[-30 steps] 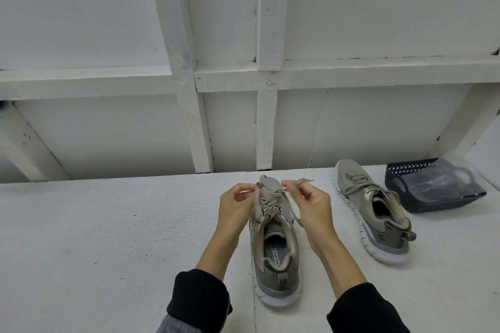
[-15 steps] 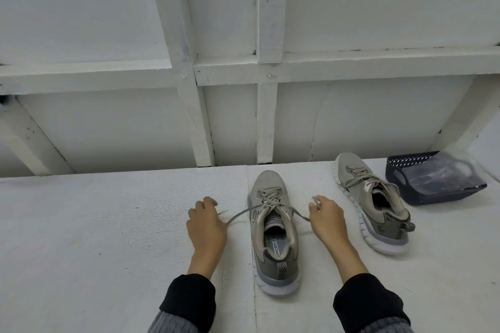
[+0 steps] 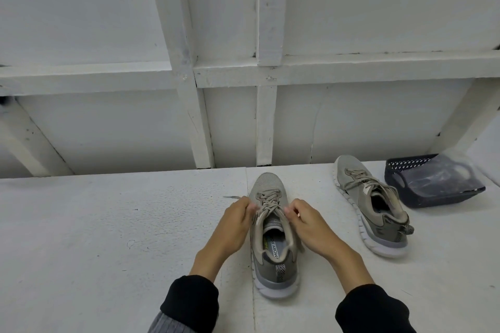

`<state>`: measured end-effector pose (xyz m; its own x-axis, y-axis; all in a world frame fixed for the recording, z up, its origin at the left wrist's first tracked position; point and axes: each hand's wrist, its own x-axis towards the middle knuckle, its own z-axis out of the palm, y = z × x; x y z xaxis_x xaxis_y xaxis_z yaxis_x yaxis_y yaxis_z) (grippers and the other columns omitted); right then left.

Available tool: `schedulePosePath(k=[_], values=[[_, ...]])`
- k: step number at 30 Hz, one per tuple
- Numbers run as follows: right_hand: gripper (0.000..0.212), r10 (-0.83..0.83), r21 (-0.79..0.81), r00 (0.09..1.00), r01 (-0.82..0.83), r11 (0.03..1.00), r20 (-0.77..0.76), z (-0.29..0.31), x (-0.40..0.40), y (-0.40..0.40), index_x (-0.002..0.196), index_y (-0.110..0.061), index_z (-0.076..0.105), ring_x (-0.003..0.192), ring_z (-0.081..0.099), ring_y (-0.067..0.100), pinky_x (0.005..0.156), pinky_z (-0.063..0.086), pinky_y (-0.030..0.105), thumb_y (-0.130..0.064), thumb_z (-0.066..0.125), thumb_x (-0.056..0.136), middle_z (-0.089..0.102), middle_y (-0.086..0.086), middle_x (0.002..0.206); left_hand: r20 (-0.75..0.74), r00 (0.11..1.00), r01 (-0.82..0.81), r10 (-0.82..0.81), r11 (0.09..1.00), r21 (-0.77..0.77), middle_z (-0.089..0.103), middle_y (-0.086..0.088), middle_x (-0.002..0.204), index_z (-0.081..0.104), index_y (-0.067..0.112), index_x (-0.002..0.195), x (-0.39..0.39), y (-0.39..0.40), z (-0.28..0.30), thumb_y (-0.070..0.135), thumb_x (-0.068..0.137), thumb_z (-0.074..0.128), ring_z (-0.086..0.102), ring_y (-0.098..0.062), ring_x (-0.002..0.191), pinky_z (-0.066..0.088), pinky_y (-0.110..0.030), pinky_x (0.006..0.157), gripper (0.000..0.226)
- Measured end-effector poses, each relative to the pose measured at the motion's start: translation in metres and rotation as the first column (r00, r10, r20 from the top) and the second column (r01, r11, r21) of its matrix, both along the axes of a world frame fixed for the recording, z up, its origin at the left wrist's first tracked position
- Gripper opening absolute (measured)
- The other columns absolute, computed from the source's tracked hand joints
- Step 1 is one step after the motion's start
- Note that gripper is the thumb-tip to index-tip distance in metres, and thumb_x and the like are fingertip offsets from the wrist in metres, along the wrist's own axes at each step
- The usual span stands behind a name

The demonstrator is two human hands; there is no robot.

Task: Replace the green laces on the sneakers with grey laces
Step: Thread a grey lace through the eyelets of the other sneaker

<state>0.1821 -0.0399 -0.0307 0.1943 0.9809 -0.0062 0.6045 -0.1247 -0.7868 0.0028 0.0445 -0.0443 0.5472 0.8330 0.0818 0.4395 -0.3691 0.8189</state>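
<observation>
A grey-green sneaker (image 3: 273,257) stands toe-away on the white table right in front of me, threaded with a grey lace (image 3: 268,199). My left hand (image 3: 234,222) pinches the left lace end beside the eyelets, and the lace tip pokes out to the left past its fingers. My right hand (image 3: 308,223) pinches the right lace end at the shoe's tongue. A second matching sneaker (image 3: 370,205) sits to the right, laced, untouched.
A dark blue perforated basket (image 3: 405,167) holding a clear plastic bag (image 3: 443,178) sits at the table's far right, just behind the second sneaker. A white panelled wall with beams rises along the table's back edge (image 3: 121,173).
A second ago both hands held the lace ends up over the shoe. They then pulled the ends out sideways and low. Now both hands have come back in close at the tongue.
</observation>
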Motion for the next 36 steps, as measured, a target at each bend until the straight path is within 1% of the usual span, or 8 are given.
schedulePosePath(k=[8,12,15,18,19,21,26,36], values=[[0.016,-0.07,-0.055,0.985,0.062,0.997,-0.16,0.01,0.007,-0.003,0.092,-0.015,0.047,0.065,0.045,0.009,0.063,0.041,0.024,-0.023,0.038,0.103,0.053,-0.001,0.078,0.334,0.934,-0.014,0.131,0.944,-0.33,0.05,0.009,0.066,0.051,0.011,0.081,0.003,-0.005,0.02,0.033,0.104,0.034,0.046,-0.001,0.06,0.042,-0.019,0.062,0.036],[0.019,0.051,-0.121,0.999,-0.052,0.991,-0.017,0.022,0.016,-0.006,0.089,-0.017,0.063,0.057,0.043,0.006,0.054,0.035,0.015,-0.017,0.048,0.099,0.054,-0.004,0.069,0.559,0.749,0.064,0.356,0.801,-0.595,0.07,-0.001,0.089,0.06,0.006,0.084,0.008,-0.006,0.023,0.026,0.105,0.034,0.065,-0.013,0.086,0.052,-0.029,0.084,0.039],[0.026,0.019,-0.056,0.966,-0.034,0.998,-0.256,0.028,0.02,-0.006,0.076,-0.016,0.065,0.068,0.051,0.012,0.068,0.042,0.024,-0.017,0.051,0.098,0.062,0.003,0.077,0.636,0.61,0.165,0.473,0.709,-0.686,0.072,-0.009,0.096,0.059,0.003,0.086,0.016,-0.007,0.025,0.02,0.106,0.033,0.07,-0.022,0.095,0.054,-0.034,0.09,0.037],[0.026,-0.03,0.014,0.562,0.074,0.997,-0.827,0.029,0.014,0.001,0.081,-0.004,0.058,0.098,0.065,0.019,0.091,0.047,0.029,-0.009,0.042,0.1,0.071,0.012,0.104,0.661,0.526,0.192,0.535,0.683,-0.705,0.062,-0.007,0.078,0.054,0.004,0.084,0.029,-0.01,0.026,0.015,0.105,0.036,0.065,-0.017,0.075,0.056,-0.029,0.082,0.03],[0.026,-0.019,0.022,0.415,0.092,0.995,-0.91,0.029,0.01,0.004,0.081,-0.003,0.057,0.101,0.065,0.022,0.093,0.046,0.031,-0.007,0.039,0.1,0.071,0.014,0.105,0.657,0.53,0.151,0.535,0.703,-0.695,0.057,-0.005,0.074,0.054,0.004,0.083,0.035,-0.011,0.026,0.015,0.105,0.038,0.06,-0.015,0.069,0.055,-0.027,0.078,0.029],[0.027,0.004,0.04,0.322,0.106,0.994,-0.947,0.027,0.001,0.008,0.083,-0.003,0.058,0.096,0.066,0.024,0.088,0.049,0.032,-0.007,0.038,0.101,0.071,0.016,0.096,0.618,0.579,0.007,0.532,0.755,-0.656,0.052,-0.003,0.066,0.056,0.005,0.082,0.042,-0.013,0.026,0.019,0.102,0.046,0.054,-0.012,0.06,0.054,-0.022,0.066,0.027],[0.018,-0.166,-0.052,0.359,0.308,0.95,-0.918,0.015,-0.007,0.011,0.086,-0.003,0.062,0.053,0.041,0.012,0.058,0.047,0.018,-0.019,0.057,0.093,0.044,0.003,0.06,0.531,0.623,-0.204,0.574,0.775,-0.598,0.037,0.003,0.051,0.064,0.006,0.079,0.04,-0.009,0.026,0.029,0.094,0.062,0.036,-0.011,0.046,0.039,-0.02,0.046,0.027],[0.007,-0.218,-0.036,0.584,0.307,0.951,-0.782,0.01,-0.013,0.024,0.097,-0.004,0.063,0.059,0.054,0.012,0.063,0.053,0.026,-0.004,0.058,0.092,0.069,0.005,0.074,0.478,0.853,-0.008,0.209,0.921,-0.389,0.071,0.001,0.078,0.063,0.002,0.108,0.026,-0.016,0.027,0.004,0.094,0.058,0.064,-0.002,0.068,0.049,-0.014,0.064,0.015]])
